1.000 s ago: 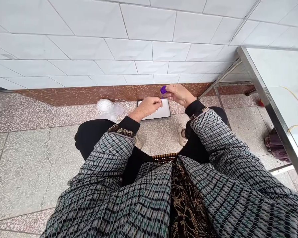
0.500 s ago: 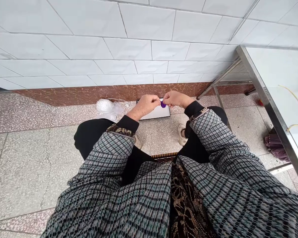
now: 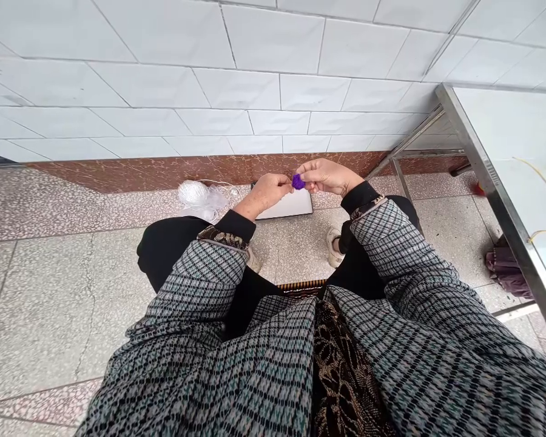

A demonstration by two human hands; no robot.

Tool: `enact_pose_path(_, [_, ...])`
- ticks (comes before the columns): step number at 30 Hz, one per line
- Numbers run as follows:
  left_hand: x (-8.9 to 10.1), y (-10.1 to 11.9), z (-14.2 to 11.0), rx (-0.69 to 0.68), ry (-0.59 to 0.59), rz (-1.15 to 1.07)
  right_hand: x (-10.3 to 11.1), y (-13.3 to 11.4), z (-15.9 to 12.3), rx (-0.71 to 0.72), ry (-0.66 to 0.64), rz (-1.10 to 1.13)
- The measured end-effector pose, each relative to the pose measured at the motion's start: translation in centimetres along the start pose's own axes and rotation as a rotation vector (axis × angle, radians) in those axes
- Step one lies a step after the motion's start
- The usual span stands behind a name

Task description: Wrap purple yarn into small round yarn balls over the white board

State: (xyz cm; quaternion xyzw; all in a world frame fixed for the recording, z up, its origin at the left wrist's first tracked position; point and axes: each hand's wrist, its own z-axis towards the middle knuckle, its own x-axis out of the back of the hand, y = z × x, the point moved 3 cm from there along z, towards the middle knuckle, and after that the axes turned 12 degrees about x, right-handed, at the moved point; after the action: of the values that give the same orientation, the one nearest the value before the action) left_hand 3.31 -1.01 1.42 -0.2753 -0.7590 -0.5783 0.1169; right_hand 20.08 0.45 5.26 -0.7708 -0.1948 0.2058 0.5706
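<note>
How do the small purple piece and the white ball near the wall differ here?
Colour: the purple piece is deep purple; the white ball is white.
Size: the purple piece looks clearly smaller than the white ball.
Place: the purple piece is held in the right hand; the white ball lies on the floor.
Both look like yarn.

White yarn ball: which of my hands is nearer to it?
Left: your left hand is right of the white yarn ball; your right hand is farther right, past the purple yarn.
</note>
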Motion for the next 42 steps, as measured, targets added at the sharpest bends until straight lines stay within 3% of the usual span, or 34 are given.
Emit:
enact_pose_path(5, [0.8, 1.0, -0.8, -0.097, 0.061, 0.025, -0.2, 0.9, 0.0, -0.08, -0.075, -0.342])
enact_pose_path(8, [0.5, 1.6, -1.3, -0.148, 0.068, 0.011, 0.0, 1.1, 0.6, -0.053, 0.077, -0.42])
enact_pose_path(12, [-0.1, 1.6, -1.3, -0.09, 0.063, -0.088, 0.3, 0.8, 1.1, 0.042, 0.31, -0.14])
enact_pose_path(16, [-0.3, 1.5, -1.4, 0.01, 0.062, -0.318, -0.2, 0.6, 1.0, 0.074, 0.228, 0.191])
enact_pose_path(20, [-0.1, 1.7, -1.7, 0.036, 0.063, -0.431, -0.3, 0.8, 0.9, 0.087, 0.204, 0.282])
enact_pose_path(25, [0.1, 1.6, -1.6, 0.078, 0.059, -0.429, -0.4, 1.3, 0.9, 0.033, 0.227, 0.238])
enact_pose_path(29, [0.2, 1.3, -1.3, 0.097, 0.126, -0.378, -0.5, 1.2, 1.0, 0.007, 0.265, 0.177])
enact_pose_path(35, [0.4, 1.2, -1.0, 0.096, 0.193, -0.33, -0.4, 0.7, 1.0, 0.061, 0.222, 0.099])
enact_pose_path(42, [0.2, 1.4, -1.2, 0.049, 0.136, -0.281, 0.2, 1.4, 1.4, 0.086, 0.205, -0.03])
